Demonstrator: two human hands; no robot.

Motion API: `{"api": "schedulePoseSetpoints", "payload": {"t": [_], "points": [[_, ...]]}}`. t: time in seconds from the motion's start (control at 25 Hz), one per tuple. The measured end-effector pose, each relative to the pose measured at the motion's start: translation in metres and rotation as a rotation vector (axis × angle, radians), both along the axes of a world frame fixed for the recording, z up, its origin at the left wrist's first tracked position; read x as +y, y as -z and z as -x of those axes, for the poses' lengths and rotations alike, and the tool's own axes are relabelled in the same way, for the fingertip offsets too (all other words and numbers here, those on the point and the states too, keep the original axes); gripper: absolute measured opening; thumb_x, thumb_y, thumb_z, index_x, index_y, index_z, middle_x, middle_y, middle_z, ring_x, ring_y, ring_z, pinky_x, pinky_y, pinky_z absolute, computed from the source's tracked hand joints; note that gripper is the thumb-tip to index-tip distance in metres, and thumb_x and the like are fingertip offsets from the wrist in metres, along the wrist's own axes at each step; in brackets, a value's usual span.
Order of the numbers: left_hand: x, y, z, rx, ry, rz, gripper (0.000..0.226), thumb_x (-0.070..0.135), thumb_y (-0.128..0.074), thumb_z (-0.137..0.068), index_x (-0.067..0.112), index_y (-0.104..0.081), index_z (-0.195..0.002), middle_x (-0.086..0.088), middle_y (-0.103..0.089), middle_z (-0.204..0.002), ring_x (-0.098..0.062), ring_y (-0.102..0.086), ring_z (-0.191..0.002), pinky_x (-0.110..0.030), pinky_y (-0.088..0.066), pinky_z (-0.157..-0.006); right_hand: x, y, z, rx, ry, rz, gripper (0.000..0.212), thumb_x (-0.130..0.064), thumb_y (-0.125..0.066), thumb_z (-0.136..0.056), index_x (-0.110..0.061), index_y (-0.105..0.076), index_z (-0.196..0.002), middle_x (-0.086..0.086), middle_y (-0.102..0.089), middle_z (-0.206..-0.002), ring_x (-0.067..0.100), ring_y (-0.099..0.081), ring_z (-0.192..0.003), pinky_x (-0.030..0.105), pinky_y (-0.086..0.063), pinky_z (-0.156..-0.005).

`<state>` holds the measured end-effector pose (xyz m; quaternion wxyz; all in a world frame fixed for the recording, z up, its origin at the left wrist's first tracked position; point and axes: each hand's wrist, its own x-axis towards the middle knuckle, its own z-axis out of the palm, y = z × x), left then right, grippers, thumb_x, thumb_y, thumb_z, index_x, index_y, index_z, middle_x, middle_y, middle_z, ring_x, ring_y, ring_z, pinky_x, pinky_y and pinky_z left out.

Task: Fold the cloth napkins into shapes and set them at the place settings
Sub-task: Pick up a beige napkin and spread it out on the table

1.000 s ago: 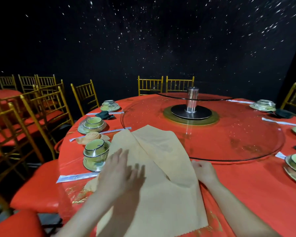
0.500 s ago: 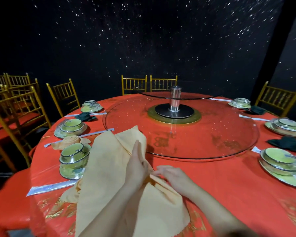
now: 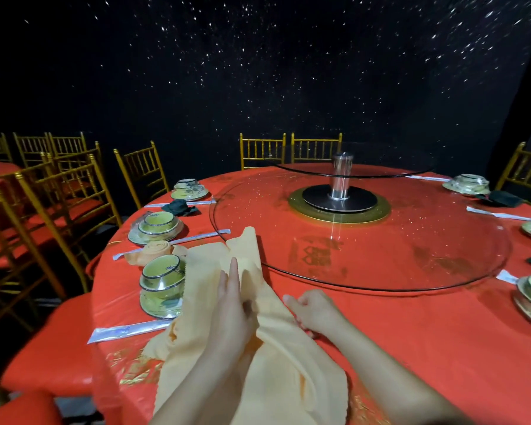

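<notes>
place: banquet hall | evidence: round red table [image 3: 380, 332], glass lazy susan [image 3: 426, 250], gold chairs [image 3: 262, 150], place settings [image 3: 161, 289]

Napkin [image 3: 276, 363] right of stacked bowls [image 3: 161, 288]

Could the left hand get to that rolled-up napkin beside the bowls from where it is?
Probably yes, but not straight: the stacked bowls stand between the left hand and the rolled napkin, so it would need to go over them.
</notes>
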<state>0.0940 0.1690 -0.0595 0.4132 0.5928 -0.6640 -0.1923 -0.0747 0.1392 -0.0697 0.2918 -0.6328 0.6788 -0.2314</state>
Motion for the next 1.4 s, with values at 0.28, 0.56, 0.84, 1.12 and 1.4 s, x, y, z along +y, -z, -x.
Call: {"api": "schedulePoseSetpoints", "payload": {"t": [0.28, 0.56, 0.84, 1.12, 1.4], "points": [[0.004, 0.013, -0.006, -0.041, 0.081, 0.031, 0.085, 0.022, -0.057, -0.091, 0.018, 0.005, -0.15, 0.001, -0.011, -0.157, -0.017, -0.018, -0.143, -0.026, -0.026, -0.11, 0.027, -0.017, -0.001, 0.164, 0.187, 0.325, 0.026, -0.039, -0.059, -0.085, -0.015, -0.065, -0.076, 0.002, -0.063, -0.067, 0.028, -0.059, -0.077, 0.032, -0.042, -0.059], [0.015, 0.03, 0.029, -0.383, 0.173, -0.152, 0.077, 0.068, -0.021, -0.09, 0.028, 0.008, -0.149, -0.003, -0.006, -0.159, -0.025, -0.009, -0.145, -0.047, -0.015, -0.116, 0.064, -0.043, 0.086, 0.201, 0.364, 0.688, 0.007, -0.022, -0.066, -0.084, -0.015, -0.065, -0.085, 0.006, -0.063, -0.086, 0.035, -0.061, -0.08, 0.04, -0.045, -0.062], [0.028, 0.025, 0.084, -0.743, 0.353, -0.245, 0.077, 0.065, -0.025, -0.091, 0.024, 0.002, -0.15, -0.003, -0.005, -0.159, -0.024, 0.001, -0.146, -0.05, -0.005, -0.115, 0.115, -0.034, 0.164, 0.432, 0.559, 0.433, 0.021, -0.029, -0.055, -0.091, -0.023, -0.047, -0.11, 0.003, -0.063, -0.111, 0.034, -0.06, -0.098, 0.037, -0.034, -0.066], [0.037, 0.028, 0.107, -0.775, 0.407, -0.235, 0.073, 0.064, -0.022, -0.092, 0.025, -0.002, -0.15, -0.004, -0.001, -0.159, -0.023, 0.004, -0.146, -0.046, -0.009, -0.115, 0.134, 0.007, 0.195, 0.66, 0.374, 0.317, 0.049, -0.059, -0.053, -0.083, -0.021, -0.063, -0.112, 0.006, -0.061, -0.111, 0.03, -0.059, -0.104, 0.041, -0.045, -0.082], [0.048, 0.034, 0.09, -0.761, 0.291, -0.371, 0.08, 0.071, -0.013, -0.088, 0.028, 0.016, -0.148, -0.007, 0.02, -0.156, -0.029, 0.021, -0.142, -0.057, 0.009, -0.112, 0.125, 0.026, 0.164, 0.581, -0.045, -0.021, 0.114, -0.091, 0.028, -0.039, -0.055, -0.002, -0.142, -0.011, 0.011, -0.157, 0.015, 0.013, -0.145, 0.039, 0.002, -0.116]]}}
